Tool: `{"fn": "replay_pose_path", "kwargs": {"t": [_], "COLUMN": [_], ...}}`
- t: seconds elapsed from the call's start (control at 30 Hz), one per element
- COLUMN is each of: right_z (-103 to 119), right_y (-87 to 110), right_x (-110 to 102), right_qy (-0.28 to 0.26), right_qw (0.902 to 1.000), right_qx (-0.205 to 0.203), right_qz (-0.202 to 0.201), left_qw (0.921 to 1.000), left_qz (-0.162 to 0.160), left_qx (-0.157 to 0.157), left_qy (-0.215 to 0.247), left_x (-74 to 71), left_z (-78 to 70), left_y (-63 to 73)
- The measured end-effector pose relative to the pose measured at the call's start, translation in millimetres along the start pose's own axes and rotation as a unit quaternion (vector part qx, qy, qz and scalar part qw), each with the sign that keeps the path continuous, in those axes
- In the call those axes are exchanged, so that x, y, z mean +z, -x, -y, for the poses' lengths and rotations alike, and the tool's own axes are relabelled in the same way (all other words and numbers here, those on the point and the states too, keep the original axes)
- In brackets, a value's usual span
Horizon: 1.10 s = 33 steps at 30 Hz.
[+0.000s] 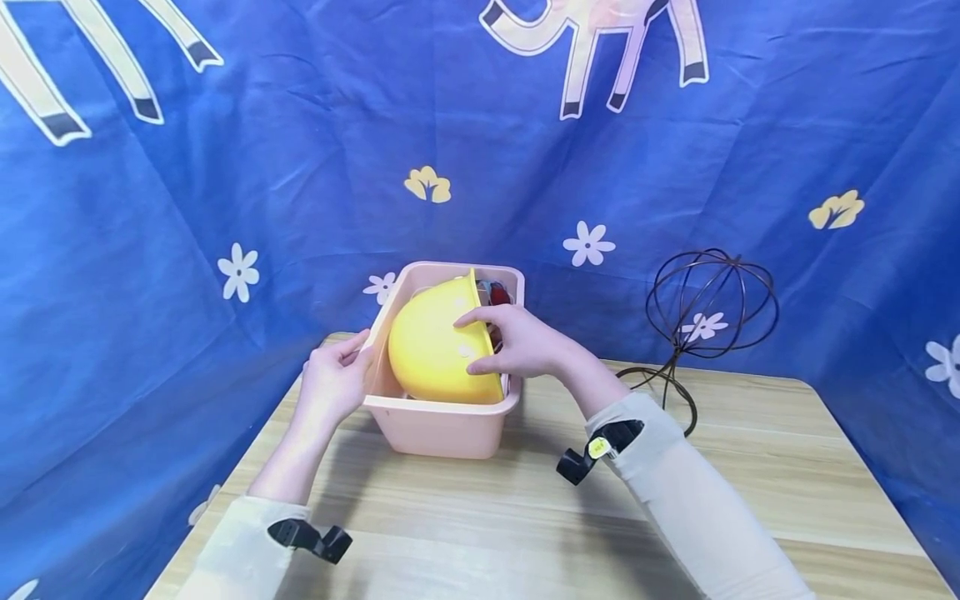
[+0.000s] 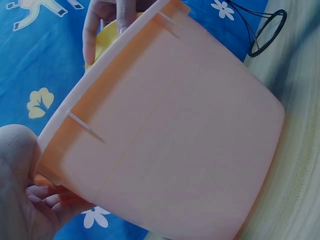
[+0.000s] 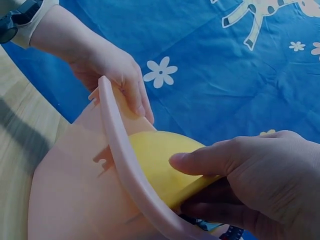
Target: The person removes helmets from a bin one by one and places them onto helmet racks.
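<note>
A pink plastic bin [image 1: 438, 431] stands on the table, tilted a little in the left wrist view. Inside it a yellow bowl [image 1: 431, 342] lies on its side, its rounded outside to the left and its rim to the right. With thumb and fingers my left hand [image 1: 333, 375] grips the bin's left rim. My right hand [image 1: 517, 340] holds the bowl by its rim; in the right wrist view the thumb [image 3: 187, 162] presses the outside while other fingers reach under the edge. Small items, one dark red [image 1: 498, 295], show partly behind the bowl; their kinds are hidden.
To the right on the wooden table [image 1: 480, 525] stands a dark wire frame [image 1: 712, 304] shaped like a whisk, with a looped base. A blue patterned cloth [image 1: 480, 150] hangs close behind the bin and along both sides.
</note>
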State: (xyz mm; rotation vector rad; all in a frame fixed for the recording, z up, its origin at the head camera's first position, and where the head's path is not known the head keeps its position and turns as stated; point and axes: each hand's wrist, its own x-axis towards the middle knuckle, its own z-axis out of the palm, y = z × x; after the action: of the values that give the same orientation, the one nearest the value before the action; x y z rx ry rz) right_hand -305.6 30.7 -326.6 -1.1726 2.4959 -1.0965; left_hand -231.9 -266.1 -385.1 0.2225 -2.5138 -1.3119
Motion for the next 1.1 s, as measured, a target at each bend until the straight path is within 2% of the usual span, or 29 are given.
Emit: {"fn": "replay_pose_path", "kwargs": {"t": [0.17, 0.33, 0.53, 0.77, 1.1], "right_z": [0, 3, 8, 6, 4], "right_y": [-3.2, -5.9, -6.9, -6.4, -3.2], "right_x": [6, 10, 12, 12, 10], "right_qy": [0.004, 0.004, 0.011, 0.021, 0.002], "right_qw": [0.9995, 0.9988, 0.9984, 0.9984, 0.9982], "right_qx": [-0.004, 0.009, 0.029, 0.027, 0.03], "right_qz": [-0.032, -0.049, -0.048, -0.045, -0.052], "left_qw": [1.0, 1.0, 1.0, 0.9999, 0.9998], "left_qz": [0.0, 0.002, 0.001, 0.004, 0.005], "left_qx": [-0.004, -0.004, -0.006, -0.011, -0.013], "left_qy": [-0.002, -0.001, -0.004, -0.007, -0.011], "left_x": [-1.7, -2.9, -2.4, -1.3, 0.0], "left_z": [0.3, 0.7, 0.3, -2.8, -5.1], "left_y": [-0.3, -1.2, -1.5, 1.3, 2.9]}}
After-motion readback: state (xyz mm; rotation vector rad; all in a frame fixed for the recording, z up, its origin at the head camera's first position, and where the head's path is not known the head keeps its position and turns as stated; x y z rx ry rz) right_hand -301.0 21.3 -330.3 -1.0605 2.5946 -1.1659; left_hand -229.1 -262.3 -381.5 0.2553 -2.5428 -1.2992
